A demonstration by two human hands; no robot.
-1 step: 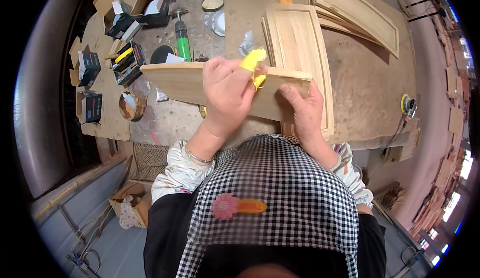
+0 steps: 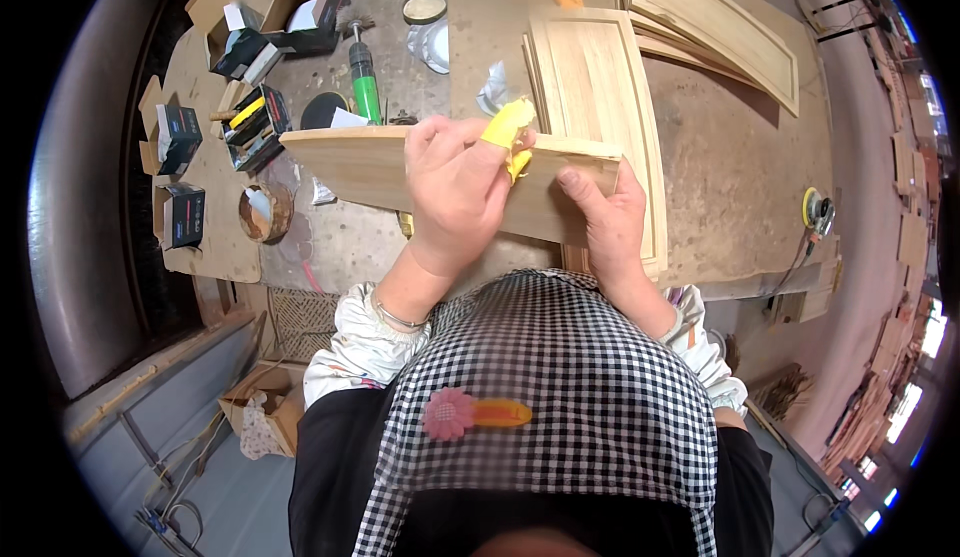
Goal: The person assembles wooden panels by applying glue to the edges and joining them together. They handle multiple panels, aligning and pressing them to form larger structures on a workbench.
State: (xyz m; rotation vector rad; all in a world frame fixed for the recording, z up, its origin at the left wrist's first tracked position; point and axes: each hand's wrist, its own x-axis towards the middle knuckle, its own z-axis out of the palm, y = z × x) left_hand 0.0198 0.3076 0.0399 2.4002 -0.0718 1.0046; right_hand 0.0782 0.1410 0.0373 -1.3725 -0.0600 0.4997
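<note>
A pale wooden panel (image 2: 345,169) is held on edge above the workbench, its narrow upper edge facing me. My left hand (image 2: 455,182) is closed at the middle of that upper edge, with its fingers curled. Ragged yellow wrapping (image 2: 508,125) shows around its thumb-side fingers; whether it is tape or a loose piece is unclear. My right hand (image 2: 608,212) grips the panel's right end, thumb on the near face and fingers behind. Under and beyond the panel lies a stack of framed wooden door panels (image 2: 595,77).
On the bench's left stand open cardboard boxes (image 2: 180,137), a box of tools (image 2: 255,127), a round container (image 2: 265,212) and a green power tool with a wire brush (image 2: 364,87). More framed panels (image 2: 720,32) lie far right. A sander (image 2: 818,212) sits near the right edge.
</note>
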